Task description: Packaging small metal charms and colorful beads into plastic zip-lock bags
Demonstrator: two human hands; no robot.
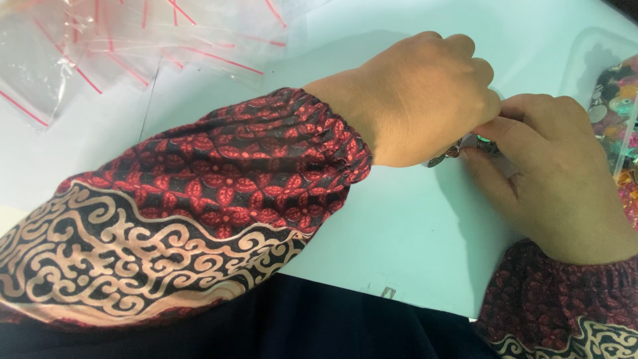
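Buttons (465, 147), a small cluster of them, are pinched between the fingertips of both hands where the hands meet, just above the table (399, 226). The left hand (419, 100) is reached across from the left with its fingers curled down over the cluster, and the right hand (551, 173) is brought in from the right, its thumb and forefinger closed on the same pieces. Each grip is thus seen clenched on the buttons, with little of them left showing between the fingertips. What is visible looks small, round and flat, partly dark and metallic, with a touch of green at one edge; their number cannot be told, since most is hidden by the fingers. Both wrists are covered by gathered sleeves (219, 193) patterned in red and black, with cream scrollwork lower down. At the right edge a clear tray (585, 60) is seen, filled with more round pieces in mixed colours, near the right hand. At the upper left, well apart from the hands, clear bags (113, 46) with red strips are heaped on the pale table.
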